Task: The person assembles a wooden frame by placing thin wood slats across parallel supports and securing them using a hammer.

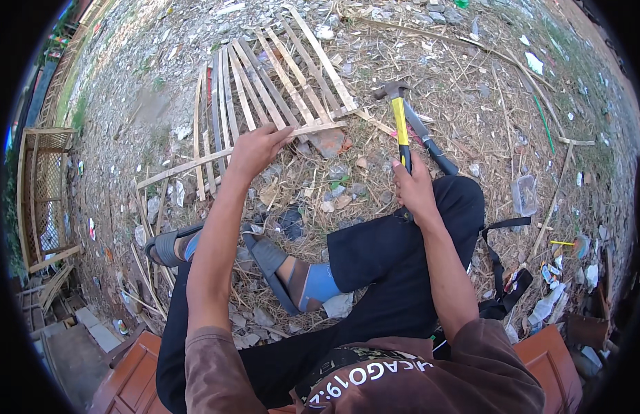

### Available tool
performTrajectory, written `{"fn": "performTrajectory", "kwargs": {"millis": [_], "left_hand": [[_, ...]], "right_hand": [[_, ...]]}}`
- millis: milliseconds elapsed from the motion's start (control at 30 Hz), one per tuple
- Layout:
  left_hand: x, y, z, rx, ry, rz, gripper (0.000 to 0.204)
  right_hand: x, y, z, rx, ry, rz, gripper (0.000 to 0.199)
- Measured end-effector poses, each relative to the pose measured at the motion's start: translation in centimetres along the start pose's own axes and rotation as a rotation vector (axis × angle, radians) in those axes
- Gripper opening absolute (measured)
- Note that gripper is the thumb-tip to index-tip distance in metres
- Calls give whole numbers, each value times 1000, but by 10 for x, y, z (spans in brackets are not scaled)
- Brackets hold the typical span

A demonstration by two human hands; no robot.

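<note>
My left hand (256, 150) is closed on the near crosspiece (189, 165) of a slatted wooden frame that lies on the ground ahead of me. Several thin wooden slats (278, 74) fan away from that crosspiece toward the far side. My right hand (415, 183) grips a claw hammer (401, 124) by its yellow and black handle, the head pointing away from me. Just right of the hammer lies a large knife (418, 126) with a dark handle, partly behind the hammer. The hammer head is apart from the frame.
Straw, stones and litter cover the ground. A clear plastic container (524, 195) lies at the right, near a black strap (503, 276). A wooden lattice panel (47, 196) stands at the far left. Long thin strips (465, 41) lie at the back right. My sandalled feet (272, 265) are below the frame.
</note>
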State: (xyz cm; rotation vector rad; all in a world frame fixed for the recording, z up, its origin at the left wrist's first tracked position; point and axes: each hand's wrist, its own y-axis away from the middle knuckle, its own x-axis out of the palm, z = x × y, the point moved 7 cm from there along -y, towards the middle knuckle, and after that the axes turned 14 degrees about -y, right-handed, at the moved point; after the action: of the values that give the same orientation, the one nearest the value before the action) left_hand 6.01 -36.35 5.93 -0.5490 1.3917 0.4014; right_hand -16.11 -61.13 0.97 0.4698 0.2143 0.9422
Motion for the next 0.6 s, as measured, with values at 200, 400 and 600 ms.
{"fn": "performTrajectory", "kwargs": {"millis": [200,400,600], "left_hand": [[55,58,-5,-131,-78,85,34],[53,71,-20,-208,-64,10,38],[62,72,-20,-207,-78,-3,37]], "right_hand": [[-1,6,4,-166,161,-15,19],[54,54,24,-353,482,201,20],[80,54,19,-357,525,246,19]]}}
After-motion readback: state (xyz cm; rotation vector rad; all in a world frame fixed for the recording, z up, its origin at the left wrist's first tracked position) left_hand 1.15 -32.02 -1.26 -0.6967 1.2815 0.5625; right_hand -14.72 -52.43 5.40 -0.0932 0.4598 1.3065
